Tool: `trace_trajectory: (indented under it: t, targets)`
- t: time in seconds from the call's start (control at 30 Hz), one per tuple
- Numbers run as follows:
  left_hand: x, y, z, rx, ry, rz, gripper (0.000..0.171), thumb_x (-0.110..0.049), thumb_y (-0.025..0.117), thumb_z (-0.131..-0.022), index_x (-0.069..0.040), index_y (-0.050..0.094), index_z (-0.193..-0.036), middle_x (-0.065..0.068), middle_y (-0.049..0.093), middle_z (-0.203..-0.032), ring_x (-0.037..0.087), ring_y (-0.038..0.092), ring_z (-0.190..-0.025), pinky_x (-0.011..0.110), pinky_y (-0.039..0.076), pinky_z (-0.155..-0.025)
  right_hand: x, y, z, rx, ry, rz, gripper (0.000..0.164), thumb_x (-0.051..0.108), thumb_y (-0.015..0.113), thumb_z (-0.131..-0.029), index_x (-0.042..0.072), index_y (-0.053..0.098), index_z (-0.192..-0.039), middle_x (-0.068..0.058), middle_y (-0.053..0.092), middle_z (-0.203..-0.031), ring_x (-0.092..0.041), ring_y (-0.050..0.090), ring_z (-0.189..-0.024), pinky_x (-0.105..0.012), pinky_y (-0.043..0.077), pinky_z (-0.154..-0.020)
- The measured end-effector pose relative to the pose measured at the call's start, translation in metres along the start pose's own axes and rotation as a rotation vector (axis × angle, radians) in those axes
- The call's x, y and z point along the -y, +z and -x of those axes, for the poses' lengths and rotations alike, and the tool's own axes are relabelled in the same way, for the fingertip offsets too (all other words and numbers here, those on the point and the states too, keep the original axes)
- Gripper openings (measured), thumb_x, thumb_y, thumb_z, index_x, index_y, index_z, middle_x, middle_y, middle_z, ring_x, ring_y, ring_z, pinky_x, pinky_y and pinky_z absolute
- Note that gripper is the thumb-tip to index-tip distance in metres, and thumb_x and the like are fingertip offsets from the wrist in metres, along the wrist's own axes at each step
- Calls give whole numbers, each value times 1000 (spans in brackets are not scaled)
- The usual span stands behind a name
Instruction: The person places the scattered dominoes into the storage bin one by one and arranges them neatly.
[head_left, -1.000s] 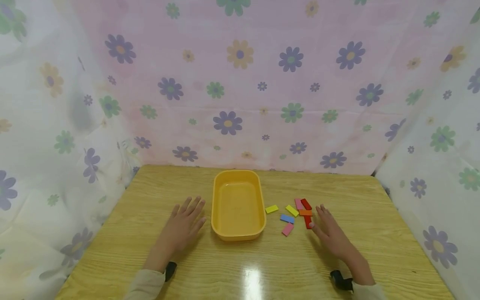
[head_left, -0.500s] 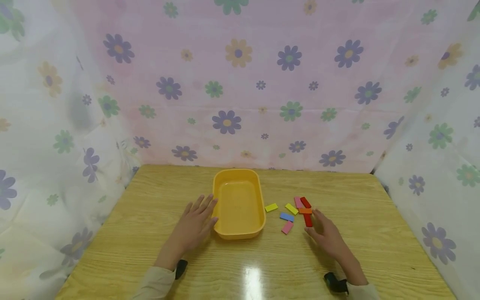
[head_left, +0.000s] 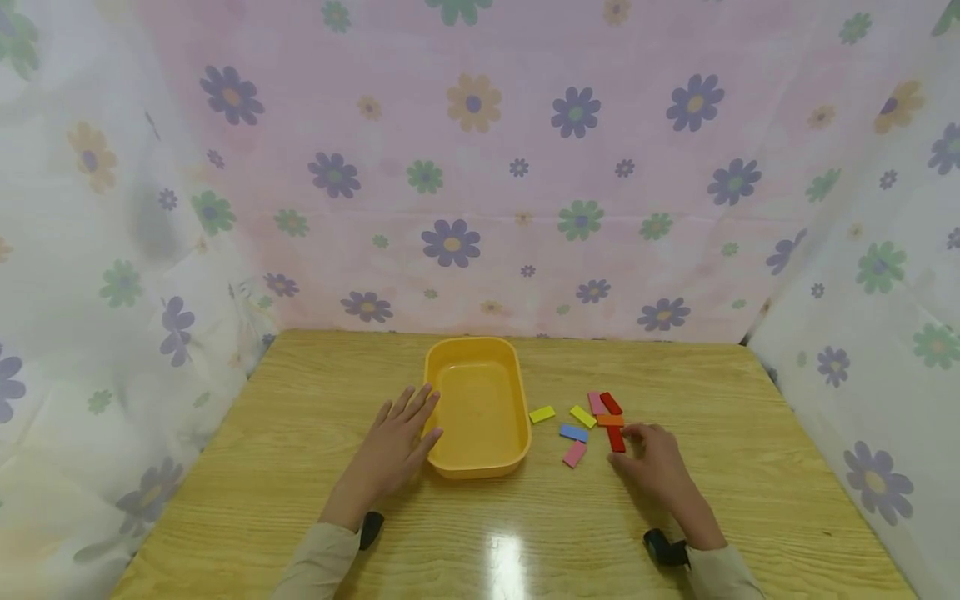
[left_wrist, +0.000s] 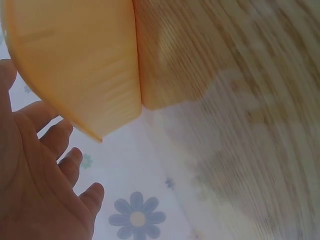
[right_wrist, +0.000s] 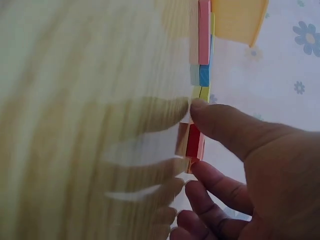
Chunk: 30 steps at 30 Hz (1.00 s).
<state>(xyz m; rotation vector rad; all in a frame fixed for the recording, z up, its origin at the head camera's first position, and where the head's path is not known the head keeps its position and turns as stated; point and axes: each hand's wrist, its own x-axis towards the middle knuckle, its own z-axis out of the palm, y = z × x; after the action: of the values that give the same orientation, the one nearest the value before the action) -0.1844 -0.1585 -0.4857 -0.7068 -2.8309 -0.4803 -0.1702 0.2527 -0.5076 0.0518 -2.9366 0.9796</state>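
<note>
A yellow plastic basin (head_left: 480,477) stands mid-table. My left hand (head_left: 393,454) lies at its left rim with fingers straight and spread; the left wrist view has the fingers beside the basin's outer wall (left_wrist: 80,65). On the table right of the basin, a red block (head_left: 617,439) lies below an orange block (head_left: 611,421). My right hand (head_left: 660,467) has its thumb and forefinger on either side of the red block. In the right wrist view, small gaps show between those fingertips and the red block (right_wrist: 193,141).
Near the right hand lie a second red block (head_left: 611,403), pink blocks (head_left: 575,454), a blue block (head_left: 573,432) and yellow blocks (head_left: 542,414). Flowered cloth (head_left: 510,192) hangs behind and at both sides of the wooden table (head_left: 337,358).
My left hand has moved right from the bare table to the basin's rim. The right hand has come slightly left, its fingers bending in about the red block. The blocks look unmoved.
</note>
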Motion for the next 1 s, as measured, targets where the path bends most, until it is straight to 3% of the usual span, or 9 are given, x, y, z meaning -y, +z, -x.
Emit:
trace_trajectory:
  t: [0.43, 0.63, 1.0]
  targets:
    - [1, 5, -7, 34, -19, -14, 63, -50, 34, -97, -14, 24, -149, 4, 19, -155, 28, 14, -142, 56, 15, -111, -5, -5, -7, -20, -37, 18, 24, 8, 68, -81, -2, 65, -102, -15, 60, -97, -28, 54, -91, -45, 47, -78]
    - [5, 5, -9, 25, -3, -67, 62, -48, 39, -97, -14, 28, -148, 3, 22, -154, 30, 18, -141, 58, 17, -110, -13, -6, -10, -21, -24, 5, 26, 13, 71, -80, 0, 66, -101, -14, 60, -100, -27, 53, -91, -44, 46, -77]
    - [10, 2, -10, 0, 35, -66, 64, -47, 44, -95, -12, 30, -146, 5, 26, -152, 32, 22, -139, 58, 19, -109, -20, -9, -18, 23, 5, -74, 22, 19, 75, -79, 7, 70, -97, -9, 61, -100, -22, 52, -85, -36, 45, -74]
